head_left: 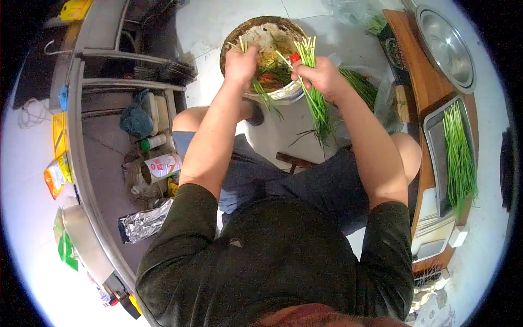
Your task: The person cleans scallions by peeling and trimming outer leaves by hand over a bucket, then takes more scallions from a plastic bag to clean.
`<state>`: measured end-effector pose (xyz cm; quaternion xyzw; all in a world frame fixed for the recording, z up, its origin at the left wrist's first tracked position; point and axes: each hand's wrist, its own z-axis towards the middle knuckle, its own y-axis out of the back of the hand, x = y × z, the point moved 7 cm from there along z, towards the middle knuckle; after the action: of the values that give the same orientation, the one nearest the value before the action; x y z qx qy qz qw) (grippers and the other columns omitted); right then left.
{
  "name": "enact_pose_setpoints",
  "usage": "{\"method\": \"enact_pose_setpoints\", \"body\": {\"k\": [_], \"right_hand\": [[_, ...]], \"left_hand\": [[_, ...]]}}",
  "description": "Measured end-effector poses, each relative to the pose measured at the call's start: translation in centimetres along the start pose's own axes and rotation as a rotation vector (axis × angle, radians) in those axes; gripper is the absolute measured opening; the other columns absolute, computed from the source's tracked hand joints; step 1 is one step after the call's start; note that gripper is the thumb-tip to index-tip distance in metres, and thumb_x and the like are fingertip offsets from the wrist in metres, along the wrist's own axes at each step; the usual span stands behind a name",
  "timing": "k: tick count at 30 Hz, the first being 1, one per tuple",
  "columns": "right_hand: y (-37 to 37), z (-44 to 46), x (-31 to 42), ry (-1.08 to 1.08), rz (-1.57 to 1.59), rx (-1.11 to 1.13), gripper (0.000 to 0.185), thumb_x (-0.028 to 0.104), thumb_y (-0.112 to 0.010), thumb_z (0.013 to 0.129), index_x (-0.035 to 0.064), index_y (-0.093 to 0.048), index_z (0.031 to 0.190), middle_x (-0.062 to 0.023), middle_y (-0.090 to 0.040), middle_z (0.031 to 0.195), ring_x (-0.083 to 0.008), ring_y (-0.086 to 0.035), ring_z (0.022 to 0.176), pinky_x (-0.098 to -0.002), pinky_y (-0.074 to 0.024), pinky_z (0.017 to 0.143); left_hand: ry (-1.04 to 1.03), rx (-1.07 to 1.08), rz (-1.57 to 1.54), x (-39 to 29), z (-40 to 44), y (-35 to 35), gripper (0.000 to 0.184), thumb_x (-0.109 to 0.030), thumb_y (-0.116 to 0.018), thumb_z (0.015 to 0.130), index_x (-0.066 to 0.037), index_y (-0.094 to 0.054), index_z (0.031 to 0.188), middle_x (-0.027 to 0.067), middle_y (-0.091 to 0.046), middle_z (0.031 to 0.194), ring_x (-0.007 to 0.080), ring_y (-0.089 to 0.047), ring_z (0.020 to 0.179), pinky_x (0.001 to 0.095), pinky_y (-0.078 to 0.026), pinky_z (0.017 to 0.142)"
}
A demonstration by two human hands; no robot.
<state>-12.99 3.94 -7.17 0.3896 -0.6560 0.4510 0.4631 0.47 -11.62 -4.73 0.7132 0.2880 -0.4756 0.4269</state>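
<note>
Over the left side of a round bin (223,52) full of food scraps, my left hand (241,64) is closed round a small bunch of green stalks (264,98). Their pale ends stick up above the fist and the green leaves hang below it. To the right, beside the bin's rim, my right hand (320,76) grips a larger bunch of long green stalks (315,103), pale ends up and leaves hanging toward the floor. A small red object (295,58) shows next to my right thumb. The two hands are apart.
More greens (360,87) lie in a clear plastic bag (385,98) right of the bin. A tray (437,147) of green stalks and a metal basin (447,49) rest on the wooden surface (422,82) at right. Shelves (103,147) with containers stand at left.
</note>
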Motion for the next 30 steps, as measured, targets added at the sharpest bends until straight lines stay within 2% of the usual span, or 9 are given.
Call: {"method": "enact_pose_setpoints", "body": {"k": [3, 9, 12, 15, 18, 19, 22, 23, 30], "right_hand": [[0.1, -0.1, 0.0, -0.030, 0.037, -0.007, 0.020, 0.018, -0.064, 0.084, 0.0000, -0.065, 0.092, -0.0082, -0.066, 0.081, -0.0105, -0.051, 0.057, -0.0256, -0.0418, 0.051], [0.4, 0.3, -0.6, -0.052, 0.022, -0.047, 0.020, 0.017, -0.063, 0.085, -0.0003, -0.065, 0.093, -0.0081, -0.067, 0.082, -0.0103, -0.052, 0.057, -0.0257, -0.0421, 0.051], [0.5, 0.4, -0.6, -0.044, -0.001, -0.060, 0.019, 0.017, -0.063, 0.085, -0.0006, -0.065, 0.094, -0.0084, -0.067, 0.082, -0.0101, -0.052, 0.057, -0.0254, -0.0422, 0.051], [0.3, 0.4, -0.7, -0.065, 0.017, -0.060, 0.019, 0.015, -0.064, 0.084, -0.0007, -0.065, 0.094, -0.0086, -0.068, 0.083, -0.0101, -0.052, 0.057, -0.0251, -0.0423, 0.051], [0.1, 0.5, -0.9, -0.070, 0.030, -0.045, 0.020, 0.015, -0.065, 0.084, -0.0009, -0.066, 0.096, -0.0087, -0.068, 0.083, -0.0100, -0.052, 0.057, -0.0249, -0.0424, 0.051], [0.0, 0.4, -0.9, -0.073, 0.041, -0.037, 0.019, 0.014, -0.066, 0.083, -0.0008, -0.066, 0.096, -0.0085, -0.068, 0.083, -0.0101, -0.052, 0.058, -0.0249, -0.0424, 0.051], [-0.4, 0.3, -0.8, -0.079, 0.060, -0.018, 0.020, 0.011, -0.068, 0.082, -0.0006, -0.066, 0.097, -0.0077, -0.068, 0.084, -0.0103, -0.053, 0.058, -0.0247, -0.0426, 0.052], [-0.4, 0.2, -1.1, -0.079, 0.058, -0.017, 0.020, 0.010, -0.069, 0.081, -0.0005, -0.066, 0.097, -0.0074, -0.068, 0.085, -0.0103, -0.053, 0.059, -0.0246, -0.0427, 0.052], [-0.8, 0.2, -1.9, -0.083, 0.105, 0.088, 0.017, 0.009, -0.071, 0.080, 0.0001, -0.065, 0.094, -0.0052, -0.062, 0.079, -0.0121, -0.056, 0.061, -0.0273, -0.0452, 0.056]], "left_hand": [[0.050, -0.007, 0.024, 0.6, 0.5, 0.3, 0.020, -0.024, -0.066, 0.088, -0.004, -0.064, 0.085, -0.0005, -0.052, 0.062, 0.0094, -0.046, 0.051, 0.0274, -0.035, 0.045], [0.197, 0.211, -0.173, 2.7, 0.3, -1.1, 0.027, -0.028, -0.063, 0.091, -0.002, -0.066, 0.086, -0.0021, -0.049, 0.057, 0.0100, -0.042, 0.046, 0.0288, -0.031, 0.043], [0.130, 0.169, 0.060, 2.5, -0.2, -1.2, 0.030, -0.033, -0.062, 0.092, -0.003, -0.067, 0.089, -0.0018, -0.050, 0.061, 0.0099, -0.043, 0.049, 0.0278, -0.032, 0.045], [0.265, 0.143, -0.052, 2.3, -1.5, -1.8, 0.022, -0.024, -0.065, 0.090, -0.004, -0.063, 0.082, -0.0024, -0.050, 0.060, 0.0084, -0.041, 0.048, 0.0269, -0.030, 0.044], [0.174, 0.290, -0.292, 0.2, -3.9, -4.3, 0.023, -0.026, -0.066, 0.090, -0.004, -0.062, 0.081, -0.0023, -0.049, 0.059, 0.0086, -0.040, 0.047, 0.0267, -0.031, 0.045], [0.131, 0.332, -0.240, 0.3, -4.0, -5.0, 0.026, -0.029, -0.062, 0.092, -0.004, -0.061, 0.082, -0.0024, -0.048, 0.057, 0.0085, -0.038, 0.045, 0.0267, -0.031, 0.045], [0.185, 0.297, -0.367, 0.8, -4.0, -5.6, 0.027, -0.031, -0.059, 0.094, -0.008, -0.056, 0.081, -0.0011, -0.050, 0.064, 0.0106, -0.042, 0.051, 0.0263, -0.034, 0.049], [0.214, 0.188, -0.370, 0.3, -4.2, -5.2, 0.025, -0.029, -0.056, 0.095, -0.008, -0.055, 0.083, -0.0007, -0.049, 0.064, 0.0107, -0.043, 0.052, 0.0262, -0.035, 0.050], [-0.110, 0.325, -0.099, -2.5, -4.7, -6.3, 0.022, -0.018, -0.061, 0.090, -0.003, -0.062, 0.074, 0.0019, -0.060, 0.064, 0.0099, -0.053, 0.057, 0.0274, -0.044, 0.054]]}}
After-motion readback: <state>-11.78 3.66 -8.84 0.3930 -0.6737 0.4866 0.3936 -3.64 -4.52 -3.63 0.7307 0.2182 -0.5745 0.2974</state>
